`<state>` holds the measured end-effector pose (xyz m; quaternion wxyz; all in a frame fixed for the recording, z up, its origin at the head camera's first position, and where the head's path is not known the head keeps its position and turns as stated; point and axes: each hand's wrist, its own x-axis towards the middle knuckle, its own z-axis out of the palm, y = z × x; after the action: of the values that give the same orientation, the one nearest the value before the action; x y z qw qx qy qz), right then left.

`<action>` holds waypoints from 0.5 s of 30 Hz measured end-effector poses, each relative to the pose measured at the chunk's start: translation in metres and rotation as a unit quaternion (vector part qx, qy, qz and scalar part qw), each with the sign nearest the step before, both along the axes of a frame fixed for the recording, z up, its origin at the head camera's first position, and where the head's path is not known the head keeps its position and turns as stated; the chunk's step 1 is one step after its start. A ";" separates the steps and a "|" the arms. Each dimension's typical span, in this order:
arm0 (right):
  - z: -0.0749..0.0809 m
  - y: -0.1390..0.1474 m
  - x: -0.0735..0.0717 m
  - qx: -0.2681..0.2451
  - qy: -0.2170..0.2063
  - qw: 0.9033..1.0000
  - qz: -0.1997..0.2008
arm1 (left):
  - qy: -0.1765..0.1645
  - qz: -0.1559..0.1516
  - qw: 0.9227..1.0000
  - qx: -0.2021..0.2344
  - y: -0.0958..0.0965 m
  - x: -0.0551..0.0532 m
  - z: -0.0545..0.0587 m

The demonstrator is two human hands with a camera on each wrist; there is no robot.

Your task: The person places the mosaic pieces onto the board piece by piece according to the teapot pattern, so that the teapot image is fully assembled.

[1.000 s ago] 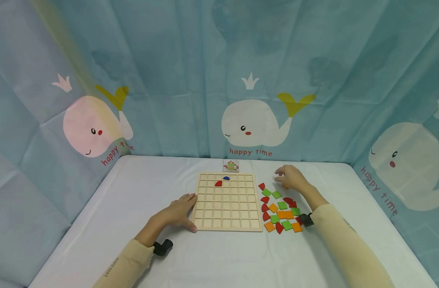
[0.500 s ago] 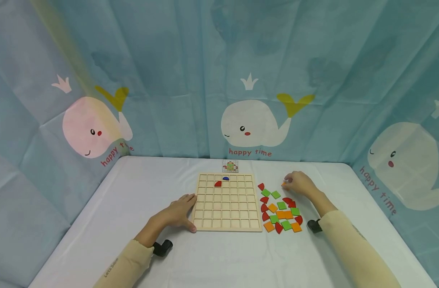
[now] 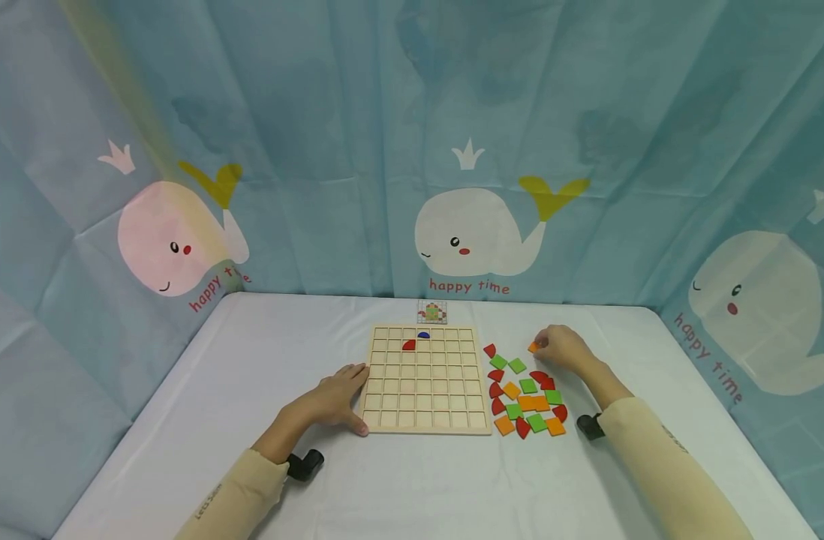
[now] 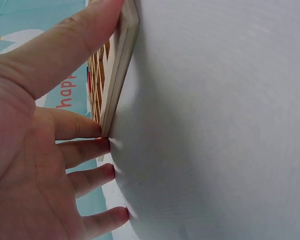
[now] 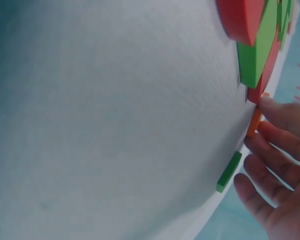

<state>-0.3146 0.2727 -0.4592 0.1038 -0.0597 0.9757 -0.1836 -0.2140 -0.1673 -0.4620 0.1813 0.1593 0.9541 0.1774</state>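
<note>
My left hand (image 3: 331,399) rests at the left edge of a wooden grid board (image 3: 428,429), thumb near its front corner and fingers straight. In the left wrist view the thumb touches the board's rim (image 4: 121,65), and the fingertips reach the cloth. A red quarter-circle piece (image 3: 409,345) and a blue half-circle piece (image 3: 423,335) lie in cells near the board's far side. To the right of the board, my right hand (image 3: 566,351) pinches an orange tile (image 3: 533,348) between thumb and fingers. In the right wrist view a green tile (image 5: 229,172) lies below the fingertips.
Right of the board lie several loose pieces: green tiles (image 3: 528,385), orange tiles (image 3: 504,425) and red quarter-circle pieces (image 3: 523,427). A small pattern card (image 3: 431,312) lies behind the board. The white table (image 3: 412,487) meets a blue whale-print curtain (image 3: 317,225) at the back.
My right hand has moved right and slightly toward me, and now pinches the orange tile, which was mostly hidden a second ago. The left hand and board have stayed put.
</note>
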 end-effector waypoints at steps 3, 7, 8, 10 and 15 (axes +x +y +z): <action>-0.001 0.000 0.000 -0.001 0.003 1.000 0.001 | 0.000 0.000 1.000 0.000 0.000 0.000 0.000; -0.001 0.000 0.000 -0.002 0.004 1.000 -0.001 | -0.001 0.000 1.000 0.001 0.000 0.000 0.001; -0.001 0.000 0.000 -0.003 0.004 1.000 -0.003 | -0.001 0.000 1.000 0.001 0.000 0.001 0.001; -0.002 -0.001 0.000 -0.005 0.004 1.000 -0.006 | 0.000 0.000 1.000 0.002 0.000 0.001 0.001; -0.001 -0.001 0.000 -0.009 0.001 1.000 -0.011 | 0.001 0.001 1.000 0.000 0.000 0.001 0.001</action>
<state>-0.3142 0.2712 -0.4598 0.0998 -0.0501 0.9747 -0.1937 -0.2134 -0.1669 -0.4607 0.1803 0.1587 0.9543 0.1778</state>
